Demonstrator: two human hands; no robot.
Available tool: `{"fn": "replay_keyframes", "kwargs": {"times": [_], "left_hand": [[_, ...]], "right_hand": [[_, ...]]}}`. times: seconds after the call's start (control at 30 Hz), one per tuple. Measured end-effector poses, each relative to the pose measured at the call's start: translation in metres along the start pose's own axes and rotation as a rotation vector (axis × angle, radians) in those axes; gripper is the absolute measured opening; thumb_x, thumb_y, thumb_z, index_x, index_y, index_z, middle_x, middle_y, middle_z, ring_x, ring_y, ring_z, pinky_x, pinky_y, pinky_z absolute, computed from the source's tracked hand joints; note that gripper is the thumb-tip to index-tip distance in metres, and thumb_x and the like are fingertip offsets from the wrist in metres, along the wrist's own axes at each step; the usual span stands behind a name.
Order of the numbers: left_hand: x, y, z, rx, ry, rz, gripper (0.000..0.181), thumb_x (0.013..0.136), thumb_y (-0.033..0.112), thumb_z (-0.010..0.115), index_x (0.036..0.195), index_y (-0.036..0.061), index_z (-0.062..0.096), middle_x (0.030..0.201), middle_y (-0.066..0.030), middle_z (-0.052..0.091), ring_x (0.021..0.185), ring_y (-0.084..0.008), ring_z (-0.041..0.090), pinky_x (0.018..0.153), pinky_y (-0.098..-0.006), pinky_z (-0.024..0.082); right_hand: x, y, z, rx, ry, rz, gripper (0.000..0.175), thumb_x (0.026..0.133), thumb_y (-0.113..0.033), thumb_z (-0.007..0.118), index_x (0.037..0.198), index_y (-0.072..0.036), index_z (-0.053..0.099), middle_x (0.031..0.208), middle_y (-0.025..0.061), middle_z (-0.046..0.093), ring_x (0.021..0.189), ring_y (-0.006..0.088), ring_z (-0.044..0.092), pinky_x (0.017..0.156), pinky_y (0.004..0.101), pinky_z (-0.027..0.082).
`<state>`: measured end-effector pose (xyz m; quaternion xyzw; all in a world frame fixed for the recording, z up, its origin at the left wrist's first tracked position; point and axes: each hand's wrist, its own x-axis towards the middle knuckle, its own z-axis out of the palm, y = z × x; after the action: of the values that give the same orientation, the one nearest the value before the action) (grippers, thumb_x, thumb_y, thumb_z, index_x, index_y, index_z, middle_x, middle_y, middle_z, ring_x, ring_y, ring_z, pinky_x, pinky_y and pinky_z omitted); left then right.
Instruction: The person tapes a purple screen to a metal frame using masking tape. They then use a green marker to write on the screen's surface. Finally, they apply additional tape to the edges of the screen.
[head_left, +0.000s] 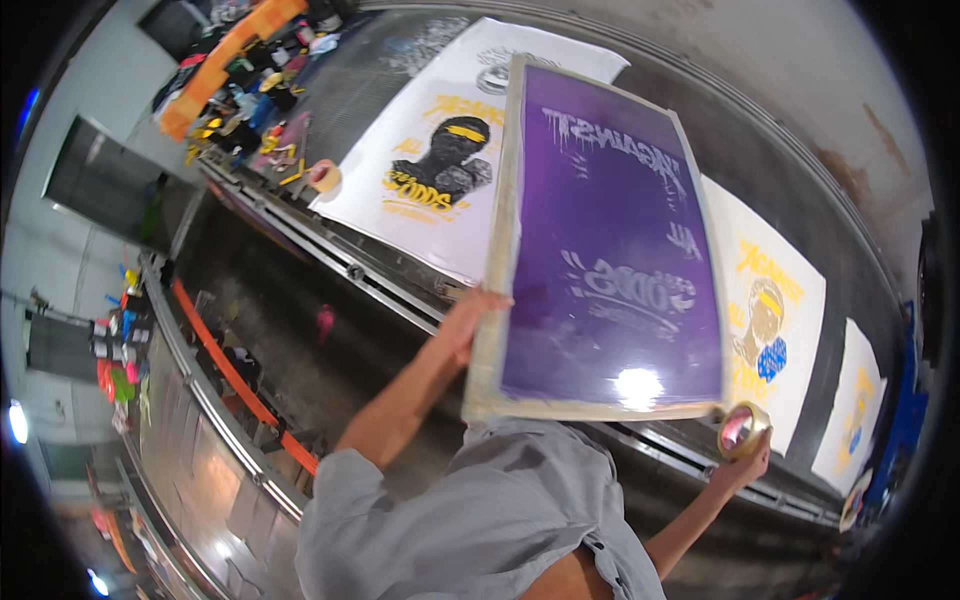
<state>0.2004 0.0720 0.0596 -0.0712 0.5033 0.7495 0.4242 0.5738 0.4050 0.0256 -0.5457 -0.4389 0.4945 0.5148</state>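
A large screen-printing frame (615, 225) with purple mesh and mirrored stencil lettering is tilted up in front of my body. On its left edge, my left hand (480, 319) grips the taped border. My right hand (746, 459) holds a roll of clear packing tape (742, 431) by the frame's lower right corner. Behind the screen, a white printed sheet (360, 180) shows a black figure with yellow lettering, partly covered by the frame. To the right, another sheet (806, 300) carries a yellow and blue print, its left part hidden.
The sheets lie on a long dark printing table (675, 105) with a metal rail (390, 289) along its near edge. A second tape roll (325, 176) rests by the left sheet. Assorted containers and tools (262, 97) crowd the table's far left end. One more printed sheet (851, 405) lies far right.
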Motion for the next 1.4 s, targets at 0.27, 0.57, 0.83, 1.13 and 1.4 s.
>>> {"fn": "replay_keyframes", "kwargs": {"times": [0.27, 0.57, 0.83, 1.13, 1.4], "left_hand": [[-0.009, -0.143, 0.044, -0.453, 0.109, 0.126, 0.042, 0.080, 0.005, 0.062, 0.117, 0.0121, 0.043, 0.101, -0.0067, 0.052, 0.096, -0.0227, 0.057, 0.084, -0.0437, 0.052], [0.016, -0.181, 0.031, -0.608, 0.200, 0.309, 0.034, 0.078, 0.000, 0.063, 0.105, 0.0121, 0.046, 0.094, -0.0038, 0.052, 0.087, -0.0199, 0.056, 0.078, -0.0424, 0.051], [0.010, -0.213, 0.042, -0.706, 0.250, 0.356, 0.034, 0.078, -0.001, 0.062, 0.108, 0.0109, 0.050, 0.095, -0.0027, 0.054, 0.091, -0.0183, 0.055, 0.083, -0.0368, 0.048], [0.029, -0.233, 0.028, -0.459, 0.277, 0.213, 0.036, 0.086, 0.009, 0.066, 0.117, 0.0037, 0.048, 0.110, -0.0068, 0.056, 0.103, -0.0219, 0.056, 0.089, -0.0383, 0.048], [0.008, -0.192, 0.005, -0.148, 0.192, -0.153, 0.052, 0.092, 0.041, 0.056, 0.115, -0.0058, 0.051, 0.107, -0.0216, 0.062, 0.097, -0.0346, 0.064, 0.086, -0.0467, 0.053]], "right_hand": [[0.068, -0.021, -0.022, -0.086, -0.068, -0.090, 0.047, 0.093, -0.033, 0.054, 0.120, 0.005, 0.059, 0.114, 0.0125, 0.059, 0.104, 0.0218, 0.056, 0.086, 0.0343, 0.048], [0.089, -0.010, 0.001, -0.082, -0.192, -0.067, 0.047, 0.089, -0.037, 0.063, 0.111, 0.004, 0.063, 0.098, 0.0085, 0.060, 0.083, 0.0178, 0.056, 0.064, 0.0304, 0.048], [0.080, -0.002, 0.034, -0.118, -0.295, -0.151, 0.051, 0.089, -0.038, 0.061, 0.118, 0.004, 0.060, 0.105, 0.0124, 0.060, 0.089, 0.0219, 0.060, 0.068, 0.0319, 0.053], [0.068, 0.012, 0.041, -0.143, -0.496, -0.158, 0.044, 0.094, -0.031, 0.054, 0.118, 0.005, 0.058, 0.102, 0.0126, 0.060, 0.088, 0.0200, 0.059, 0.071, 0.0308, 0.051], [-0.027, 0.002, 0.076, 0.025, -0.541, 0.212, 0.030, 0.093, -0.027, 0.057, 0.089, 0.002, 0.063, 0.079, 0.0015, 0.056, 0.073, 0.0087, 0.050, 0.062, 0.0241, 0.041]]}}
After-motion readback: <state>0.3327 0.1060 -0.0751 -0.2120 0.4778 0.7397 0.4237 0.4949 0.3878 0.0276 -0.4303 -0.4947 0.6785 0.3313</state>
